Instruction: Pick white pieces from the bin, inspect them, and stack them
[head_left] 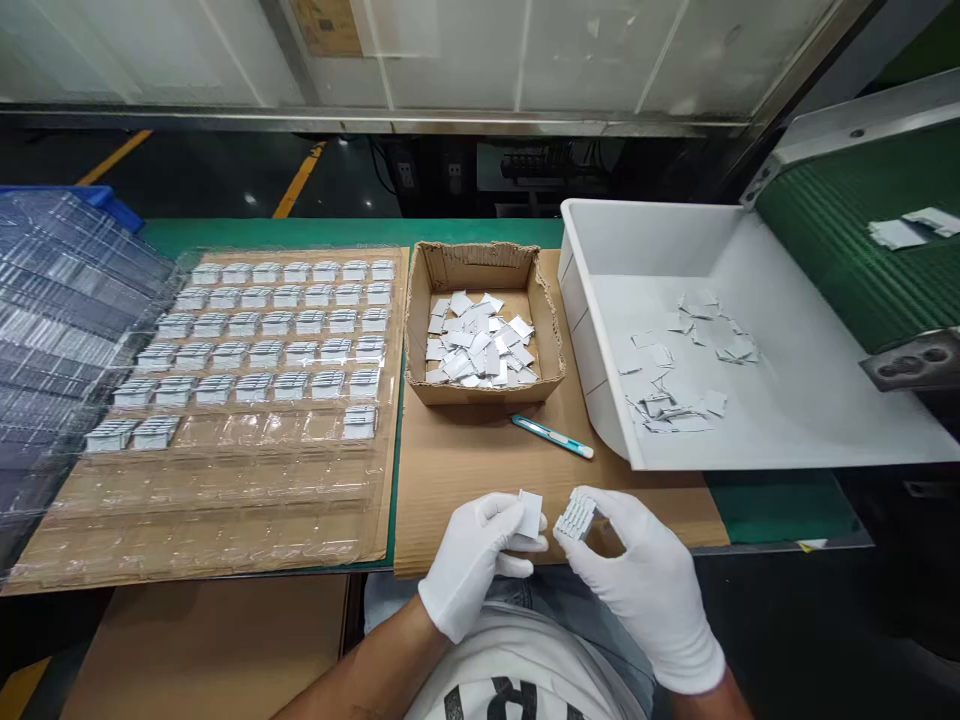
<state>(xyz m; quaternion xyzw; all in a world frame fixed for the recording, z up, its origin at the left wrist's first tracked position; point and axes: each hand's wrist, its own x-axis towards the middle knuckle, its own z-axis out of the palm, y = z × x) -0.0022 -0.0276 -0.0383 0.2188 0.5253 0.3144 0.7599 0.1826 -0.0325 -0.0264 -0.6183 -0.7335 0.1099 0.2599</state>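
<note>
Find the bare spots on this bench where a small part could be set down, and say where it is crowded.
Free: brown cardboard sheet between cardboard box, pen and the gloved hands; empty near pockets of the clear tray. Crowded: tray's far rows, box, white bin.

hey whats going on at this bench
A person in white gloves holds a small flat white card in the left hand and a small stack of white pieces in the right hand, close together over the brown cardboard sheet. Behind them sit an open cardboard box of loose white cards and a teal pen-like tool. The clear plastic compartment tray on the left has its far rows filled, the near rows bare. A white plastic bin holds scattered cards.
</note>
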